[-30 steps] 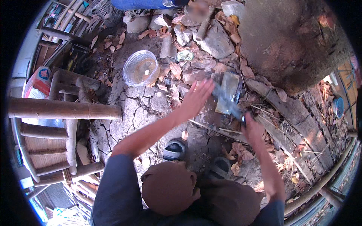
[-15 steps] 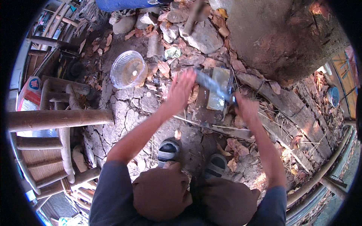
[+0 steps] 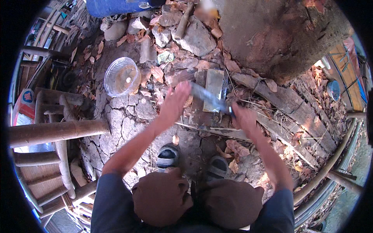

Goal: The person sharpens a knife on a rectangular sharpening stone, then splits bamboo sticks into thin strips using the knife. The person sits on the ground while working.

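Note:
A wide-bladed knife lies slantwise across a flat grey sharpening stone, its blade smeared by motion. My right hand is closed round the dark handle at the right. At the opposite end, the fingers of my left hand press on the blade's tip; blur hides exactly how they hold it. Under the stone is a dark wooden block. To the left of my left hand stands a clear plastic tub with some water and a small pale thing in it.
Rocks and dry leaves lie beyond the stone, below a blue drum. A big boulder rises at the far right, with weathered planks before it. Bamboo furniture stands at the left. My sandals rest on cracked soil.
The whole view has shifted, so the scene sits a little farther left. The knife has slid toward the near end of the stone, with both hands still on it.

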A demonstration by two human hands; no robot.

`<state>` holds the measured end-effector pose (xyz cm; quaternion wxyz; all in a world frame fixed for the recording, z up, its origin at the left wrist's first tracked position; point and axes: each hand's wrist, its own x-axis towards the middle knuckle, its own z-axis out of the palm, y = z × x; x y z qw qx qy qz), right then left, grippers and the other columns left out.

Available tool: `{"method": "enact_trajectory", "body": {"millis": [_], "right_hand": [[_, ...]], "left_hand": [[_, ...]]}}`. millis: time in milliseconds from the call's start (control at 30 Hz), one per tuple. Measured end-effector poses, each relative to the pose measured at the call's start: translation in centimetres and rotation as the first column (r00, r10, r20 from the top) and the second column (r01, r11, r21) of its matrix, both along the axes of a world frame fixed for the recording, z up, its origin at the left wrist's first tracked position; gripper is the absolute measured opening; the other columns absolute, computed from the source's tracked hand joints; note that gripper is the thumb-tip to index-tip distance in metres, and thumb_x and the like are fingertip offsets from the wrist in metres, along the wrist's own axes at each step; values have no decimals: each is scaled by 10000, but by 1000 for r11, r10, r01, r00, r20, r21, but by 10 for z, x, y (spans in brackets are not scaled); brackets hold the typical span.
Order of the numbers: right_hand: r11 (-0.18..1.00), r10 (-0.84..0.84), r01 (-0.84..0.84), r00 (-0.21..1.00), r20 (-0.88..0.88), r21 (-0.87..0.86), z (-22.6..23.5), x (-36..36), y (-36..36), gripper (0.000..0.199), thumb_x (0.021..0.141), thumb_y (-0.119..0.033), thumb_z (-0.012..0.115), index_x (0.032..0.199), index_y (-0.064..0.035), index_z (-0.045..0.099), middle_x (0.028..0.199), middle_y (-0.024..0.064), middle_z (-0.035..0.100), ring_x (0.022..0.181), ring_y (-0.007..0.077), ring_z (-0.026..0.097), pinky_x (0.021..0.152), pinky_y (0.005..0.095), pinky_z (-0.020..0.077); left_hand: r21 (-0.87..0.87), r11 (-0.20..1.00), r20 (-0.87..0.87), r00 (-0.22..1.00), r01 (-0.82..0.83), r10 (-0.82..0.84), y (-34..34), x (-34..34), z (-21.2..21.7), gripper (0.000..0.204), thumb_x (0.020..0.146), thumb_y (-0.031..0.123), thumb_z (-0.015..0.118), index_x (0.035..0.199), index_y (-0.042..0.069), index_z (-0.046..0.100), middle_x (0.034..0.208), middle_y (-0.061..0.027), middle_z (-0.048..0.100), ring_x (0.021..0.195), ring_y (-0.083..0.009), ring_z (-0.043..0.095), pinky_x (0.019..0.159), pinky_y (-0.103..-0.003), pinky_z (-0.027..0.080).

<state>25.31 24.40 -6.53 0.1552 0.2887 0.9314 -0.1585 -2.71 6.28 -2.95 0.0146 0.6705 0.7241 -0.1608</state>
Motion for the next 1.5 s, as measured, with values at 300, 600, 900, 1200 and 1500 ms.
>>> {"method": "enact_trajectory", "body": {"millis": [300,600,900,1200,1500], "right_hand": [[986,-41,66,986,-164,150,14,15,-1,562,785,-212,762,1269,-156,483,787,164,695,701,371,693,565,502,520],[970,-243,244,969,-35,15,7,37,1,566,828,-354,736,1301,-178,479,918,141,710,797,409,696,688,568,492],[944,-330,331,939,-102,-1,37,34,-15,458,807,-238,750,1184,-151,504,812,181,703,776,452,682,650,561,502],[937,-344,348,934,-96,31,35,53,-42,410,820,-246,741,1130,-137,495,798,157,701,735,429,684,588,548,510],[909,-416,417,905,-91,-4,39,50,-39,473,822,-195,737,1240,-125,527,788,220,681,773,426,680,634,474,535]], "left_hand": [[261,965,235,971,-19,-44,27,9,-10,854,844,30,550,1597,21,148,1663,-138,193,1540,-291,182,1244,-483,129],[248,969,200,979,-3,-48,61,24,1,787,866,36,514,1589,57,202,1656,-107,232,1531,-268,216,1246,-479,130],[188,975,106,985,117,-139,54,34,4,717,913,36,463,1591,83,234,1660,-79,239,1528,-258,241,1242,-481,127],[266,940,24,974,212,-227,71,33,8,686,919,76,465,1575,65,266,1628,-94,303,1515,-247,268,1235,-509,165],[258,953,218,952,158,-217,71,36,9,760,871,39,523,1579,69,247,1642,-103,271,1526,-285,233,1229,-543,160]]}}
